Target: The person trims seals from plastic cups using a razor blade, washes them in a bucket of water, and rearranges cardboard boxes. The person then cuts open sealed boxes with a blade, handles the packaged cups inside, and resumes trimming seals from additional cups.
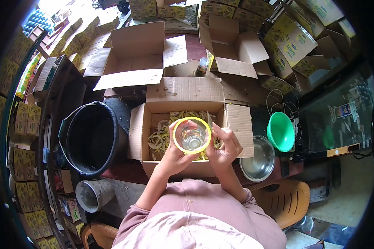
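My left hand (174, 158) is wrapped around a clear cup with a yellow rim (193, 143), tilted so that I look down into it. Its inside holds nothing that I can make out. At the cup's right side, my right hand (225, 147) is closed, thumb and fingers pinching a thin flat piece (210, 121) against or beside the rim; what that piece is I cannot tell. Both hands are above an open cardboard box (183, 107), which contains yellow and pale shredded strips (158, 139).
Left of the box are a black bucket (114, 143) and a grey bucket (106, 191). To its right sit a clear bowl (257, 168) and a green bowl (281, 132). Two open cartons (137, 41) and a glass jar (202, 66) are behind. A plastic chair (293, 201) stands close by.
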Demonstrator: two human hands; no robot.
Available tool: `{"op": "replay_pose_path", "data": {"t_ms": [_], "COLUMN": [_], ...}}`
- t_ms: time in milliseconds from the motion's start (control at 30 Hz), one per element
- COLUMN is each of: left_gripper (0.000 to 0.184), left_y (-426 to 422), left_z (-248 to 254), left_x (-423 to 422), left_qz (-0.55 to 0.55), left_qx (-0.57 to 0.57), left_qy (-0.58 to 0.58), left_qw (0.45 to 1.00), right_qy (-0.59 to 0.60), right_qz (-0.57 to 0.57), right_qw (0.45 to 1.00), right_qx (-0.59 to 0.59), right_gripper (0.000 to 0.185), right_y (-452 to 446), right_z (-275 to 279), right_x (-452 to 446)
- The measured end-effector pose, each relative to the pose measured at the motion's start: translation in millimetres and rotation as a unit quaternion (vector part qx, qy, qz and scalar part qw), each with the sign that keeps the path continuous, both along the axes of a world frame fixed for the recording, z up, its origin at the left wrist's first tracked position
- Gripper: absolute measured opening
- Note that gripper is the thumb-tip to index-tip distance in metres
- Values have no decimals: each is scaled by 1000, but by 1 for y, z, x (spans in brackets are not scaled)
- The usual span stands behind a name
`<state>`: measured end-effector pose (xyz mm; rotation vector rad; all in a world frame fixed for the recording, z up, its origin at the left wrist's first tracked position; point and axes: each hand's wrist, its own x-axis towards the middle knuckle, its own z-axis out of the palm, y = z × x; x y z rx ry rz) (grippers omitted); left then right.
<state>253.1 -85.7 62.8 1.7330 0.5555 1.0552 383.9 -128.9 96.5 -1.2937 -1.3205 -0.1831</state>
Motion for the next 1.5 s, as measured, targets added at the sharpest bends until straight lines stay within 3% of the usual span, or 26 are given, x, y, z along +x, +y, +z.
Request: {"op": "replay_pose_path", "data": {"t_ms": [467, 967, 1167, 1300, 1400, 1433, 1467, 1500], "left_gripper": [79, 73, 74, 74, 73, 72, 72, 71], "left_y": [3, 3, 1, 3, 9, 11, 12, 13], "left_z": [7, 9, 12, 12, 7, 9, 11, 10], "left_x": [4, -2, -2, -8, -17, -20, -24, -27], "left_qz": [-17, -44, -55, -43, -21, -6, 10, 20], "left_qx": [-53, -30, -36, -41, -74, -78, -81, -75], "left_qy": [-55, 2, -9, 2, -47, -49, -51, -63], "left_qw": [997, 999, 998, 998, 996, 996, 995, 995], "right_qy": [88, -6, 15, 259, 428, 365, 46, -27], "right_qz": [35, 23, 17, 116, 340, 338, 195, 152], "right_qw": [995, 999, 997, 951, 814, 792, 838, 826], "right_qx": [-15, -27, -70, -125, -196, -353, -508, -542], "right_gripper": [24, 30, 34, 46, 52, 64, 75, 78], "right_y": [-15, -12, -3, 7, 25, 28, 24, 24], "right_z": [-4, 0, 5, -12, -63, -74, -85, -90], "right_x": [7, 6, 14, 33, 60, 63, 60, 59]}}
